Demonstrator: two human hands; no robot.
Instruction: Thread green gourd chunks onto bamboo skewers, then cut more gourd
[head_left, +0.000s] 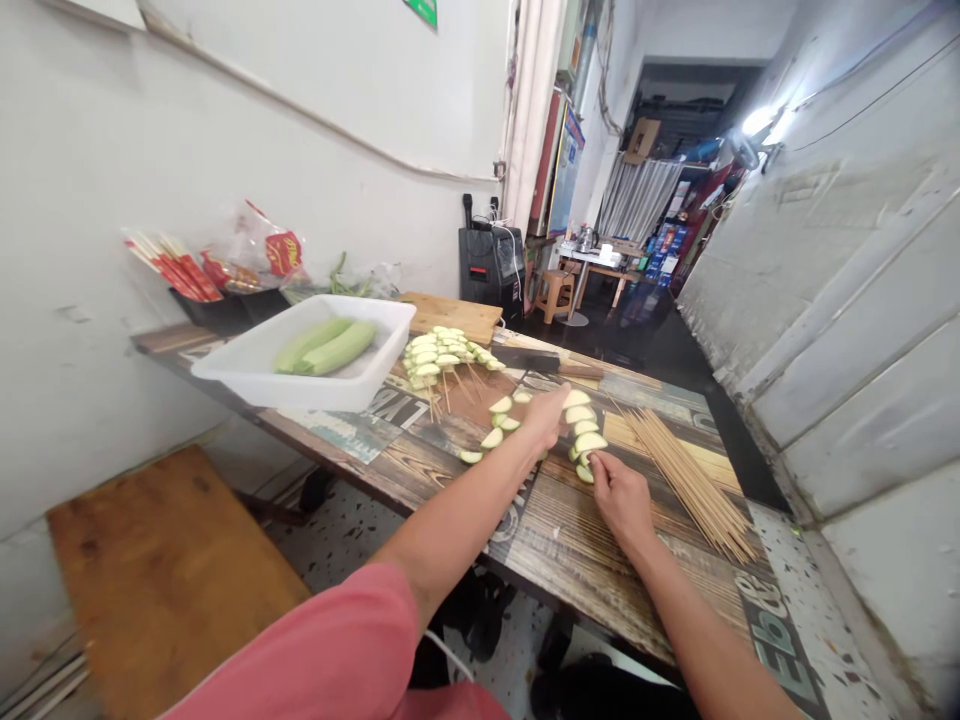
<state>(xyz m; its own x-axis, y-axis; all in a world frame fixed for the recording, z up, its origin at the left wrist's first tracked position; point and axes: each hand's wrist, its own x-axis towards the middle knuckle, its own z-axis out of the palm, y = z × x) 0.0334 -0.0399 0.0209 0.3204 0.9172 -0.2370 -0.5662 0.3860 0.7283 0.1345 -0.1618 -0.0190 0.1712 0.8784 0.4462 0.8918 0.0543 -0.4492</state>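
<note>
A row of half-moon zucchini slices [586, 427] with green rims runs between my hands. My left hand [546, 418] is closed at the far end of the row, its fingertips on the top slice. My right hand [621, 492] pinches at the near end, where slices bunch together; the bamboo skewer there is mostly hidden by fingers and slices. Loose zucchini slices [493, 438] lie left of my left hand, partly covered by it. Beyond them rest finished zucchini skewers [442, 352], sticks toward me. A bundle of bare bamboo skewers [694, 485] lies right of my right hand.
A white plastic tub [247, 385] with two whole zucchini [330, 347] stands at the left. Behind the slices are a dark-bladed knife [529, 360] and a wooden cutting board [457, 316]. A black box [225, 312] with packets is by the wall; a wooden stool [165, 570] is below left.
</note>
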